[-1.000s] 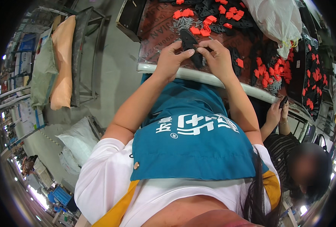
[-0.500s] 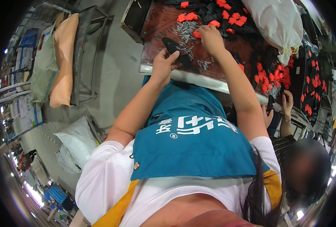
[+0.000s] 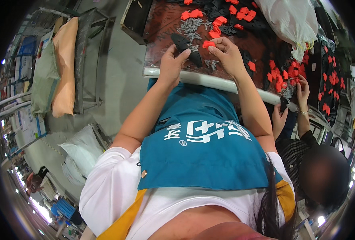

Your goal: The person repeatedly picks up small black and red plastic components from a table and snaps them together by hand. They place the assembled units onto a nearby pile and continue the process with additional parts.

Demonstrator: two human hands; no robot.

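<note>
My left hand [image 3: 172, 64] grips a long black plastic part [image 3: 181, 43], pointed at the ends, tilted above the table's near edge. Between the thumb and fingers of my right hand [image 3: 228, 57] is a small red plastic piece [image 3: 208, 44], held a short way right of the black part. Behind both hands lies a heap of small grey metal pins [image 3: 191, 26], with a few more grey pins [image 3: 211, 64] under my right hand. Loose red pieces [image 3: 216, 29] and black parts [image 3: 214, 11] lie on the far side of the table.
The reddish-brown table [image 3: 155, 50] has a white rolled front edge [image 3: 209, 81]. A white sack [image 3: 291, 24] rests at its far right. At the right, a co-worker's hands [image 3: 281, 118] handle a black part beside a pile of red pieces [image 3: 279, 78]. A dark wooden box [image 3: 136, 20] stands left.
My right hand has come back from the far red pieces toward my left hand, bringing a red piece. My left hand keeps its hold on the black part. The co-worker's far hand has moved up to the red pile.
</note>
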